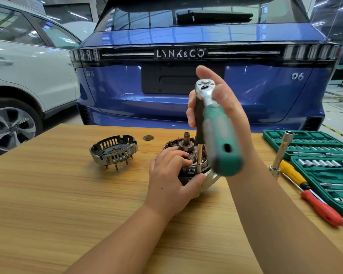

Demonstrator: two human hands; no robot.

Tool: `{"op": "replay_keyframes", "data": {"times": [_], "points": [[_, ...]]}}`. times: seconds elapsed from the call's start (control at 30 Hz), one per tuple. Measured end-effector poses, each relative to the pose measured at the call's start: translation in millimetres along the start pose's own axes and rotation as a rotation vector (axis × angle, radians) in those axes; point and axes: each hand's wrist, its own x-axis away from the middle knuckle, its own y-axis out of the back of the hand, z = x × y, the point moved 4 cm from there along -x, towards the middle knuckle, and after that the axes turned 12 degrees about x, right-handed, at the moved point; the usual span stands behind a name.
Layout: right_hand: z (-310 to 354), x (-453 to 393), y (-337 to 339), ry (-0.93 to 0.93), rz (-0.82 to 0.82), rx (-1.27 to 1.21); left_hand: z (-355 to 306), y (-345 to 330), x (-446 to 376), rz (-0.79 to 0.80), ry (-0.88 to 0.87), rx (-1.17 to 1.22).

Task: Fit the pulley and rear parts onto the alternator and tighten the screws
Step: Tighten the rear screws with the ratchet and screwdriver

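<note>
The alternator (pixel 188 149) stands on the wooden table (pixel 67 194) with its shaft and bearing pointing up and copper windings showing. My left hand (pixel 170 175) grips its near side, thumb on the silver housing. My right hand (pixel 218 99) holds the head of a green-handled ratchet (pixel 216 123) whose extension and socket (pixel 198 161) stand upright on the alternator's rim. The rear cover (pixel 113 151), a slotted metal shell with studs, lies apart to the left. The handle end looks blurred.
A green socket set case (pixel 313 153) lies open at the right. A long socket extension (pixel 281 155), a yellow screwdriver (pixel 291 173) and a red screwdriver (pixel 321 208) rest beside it. A small dark disc (pixel 148 137) lies at the far edge. Behind stand a blue car (pixel 186 80) and a white one (pixel 28 66).
</note>
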Motion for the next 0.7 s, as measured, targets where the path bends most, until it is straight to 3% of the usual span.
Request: {"op": "replay_keyframes", "data": {"times": [0.17, 0.3, 0.5, 0.7], "points": [[4.5, 0.1, 13.2, -0.03, -0.311, 0.185, 0.8, -0.3, 0.0, -0.005, -0.039, -0.083], [0.6, -2.2, 12.9, -0.125, -0.157, 0.075, 2.2, -0.7, -0.4, -0.005, -0.049, -0.086], [4.8, 1.3, -2.5, 0.163, -0.108, 0.212, 4.0, -1.6, -0.5, 0.0, -0.03, -0.09], [5.4, -0.1, -0.1, 0.18, -0.135, 0.244, 1.6, -2.0, 0.3, -0.002, -0.02, -0.108]]}}
